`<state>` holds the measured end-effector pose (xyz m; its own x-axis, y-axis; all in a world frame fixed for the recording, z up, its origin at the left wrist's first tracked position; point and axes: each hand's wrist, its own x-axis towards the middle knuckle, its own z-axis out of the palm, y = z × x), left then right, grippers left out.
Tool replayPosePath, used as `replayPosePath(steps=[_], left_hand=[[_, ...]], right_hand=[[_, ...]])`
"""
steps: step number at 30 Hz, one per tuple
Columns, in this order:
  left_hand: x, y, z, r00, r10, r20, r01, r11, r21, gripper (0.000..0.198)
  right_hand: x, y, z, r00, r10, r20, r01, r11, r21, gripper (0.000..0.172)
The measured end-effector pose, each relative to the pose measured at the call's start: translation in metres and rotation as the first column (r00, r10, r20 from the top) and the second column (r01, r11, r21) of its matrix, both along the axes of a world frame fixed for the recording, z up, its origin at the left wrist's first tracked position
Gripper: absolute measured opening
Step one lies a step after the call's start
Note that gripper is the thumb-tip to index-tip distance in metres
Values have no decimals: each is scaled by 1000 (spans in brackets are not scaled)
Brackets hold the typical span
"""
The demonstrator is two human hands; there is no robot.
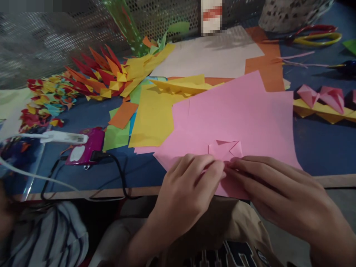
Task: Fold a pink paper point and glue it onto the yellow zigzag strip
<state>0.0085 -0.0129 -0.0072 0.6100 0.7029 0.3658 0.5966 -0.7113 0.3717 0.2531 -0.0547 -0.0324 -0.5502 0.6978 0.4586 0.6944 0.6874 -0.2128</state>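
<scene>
A small folded pink paper piece (226,149) lies on a large pink sheet (244,115) near the table's front edge. My left hand (186,189) pinches the near edge of the folded piece with curled fingers. My right hand (280,189) meets it from the right, fingertips pressed on the same folded piece. Both hands touch each other at the fingertips over the fold.
Yellow sheets (151,118) and orange and green scraps lie left of the pink sheet. A spiky red-orange-yellow paper model (102,74) stands at back left. Scissors (317,35) lie back right, pink-and-yellow folded units (322,102) at right. A magenta device (86,150) with cables sits at left.
</scene>
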Motion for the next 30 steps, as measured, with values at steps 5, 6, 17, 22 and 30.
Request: replayPosePath(steps=[5, 6, 17, 22, 30], left_hand=[[-15, -8, -10, 994, -82, -78, 95, 980, 175, 28], [-17, -8, -13, 993, -97, -72, 110, 973, 201, 29], [-18, -8, -19, 996, -80, -45, 90, 950, 299, 33], [-18, -7, -21, 998, -51, -29, 57, 964, 260, 32], [-17, -8, -19, 997, -72, -16, 74, 966, 246, 33]], right_hand=[[1, -1, -2, 1000, 1, -31, -2, 1000, -31, 40], [1, -1, -3, 999, -2, -34, 1, 1000, -26, 40], [1, -3, -4, 999, -24, -35, 25, 1000, 7, 39], [4, -4, -5, 1000, -14, -25, 13, 1000, -7, 40], [4, -5, -5, 1000, 7, -30, -8, 1000, -18, 37]])
